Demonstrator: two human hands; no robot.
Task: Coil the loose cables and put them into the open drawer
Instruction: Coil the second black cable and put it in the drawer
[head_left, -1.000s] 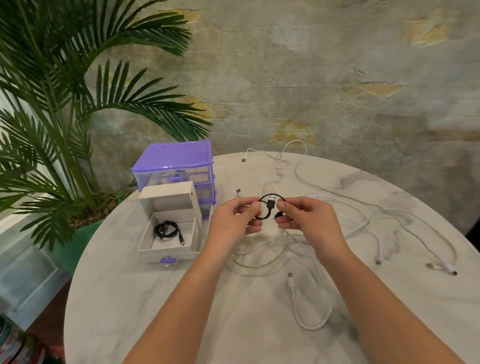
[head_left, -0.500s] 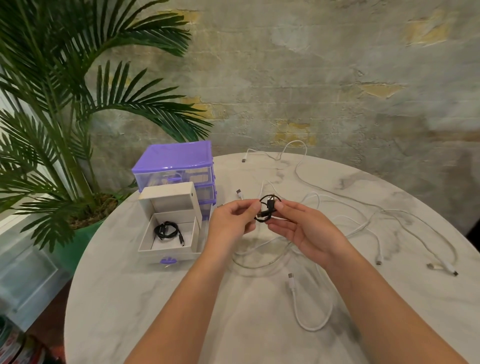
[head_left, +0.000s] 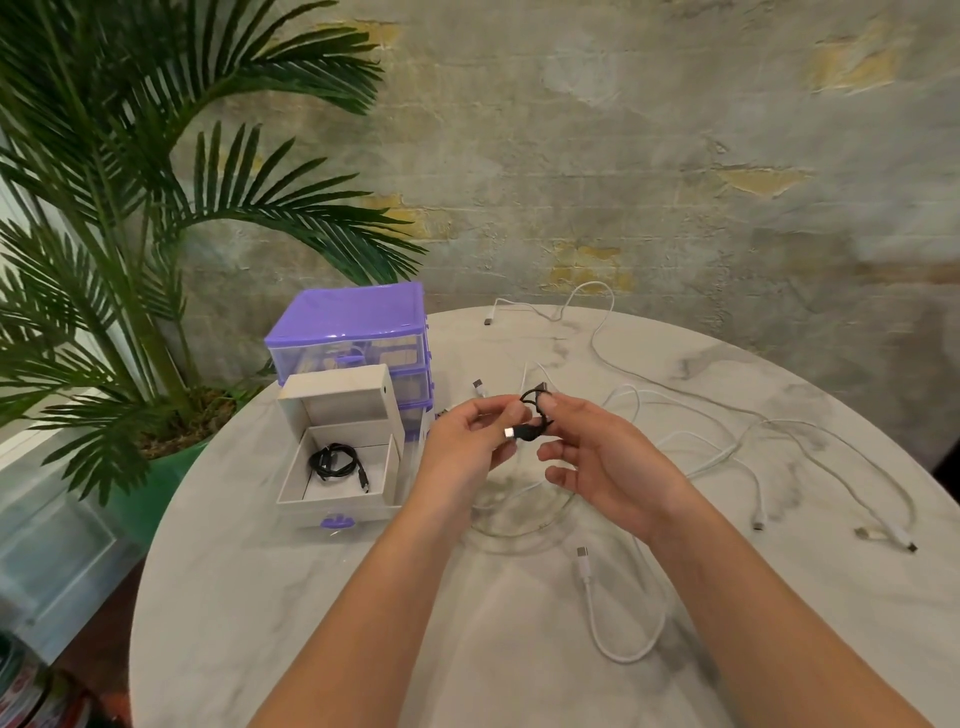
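Note:
A short black cable (head_left: 531, 422) is wound into a small coil between my two hands, above the table's middle. My left hand (head_left: 470, 447) pinches its lower end near the silver plug. My right hand (head_left: 597, 457) pinches the top of the coil with thumb and forefinger, its other fingers spread. The open drawer (head_left: 337, 512) stands pulled out at the left, with one coiled black cable (head_left: 335, 462) lying in it. Several loose white cables (head_left: 727, 447) sprawl over the right half of the table, and a short white one (head_left: 618, 623) lies near my right forearm.
The purple drawer unit (head_left: 348, 332) stands behind the open drawer on the round marble table (head_left: 260, 597). A potted palm (head_left: 130, 260) fills the left side beyond the table edge. A rough wall rises close behind the table.
The black coil has turned in my hands, and its silver plug now points toward my left hand. My right hand's lower fingers have spread away from the coil.

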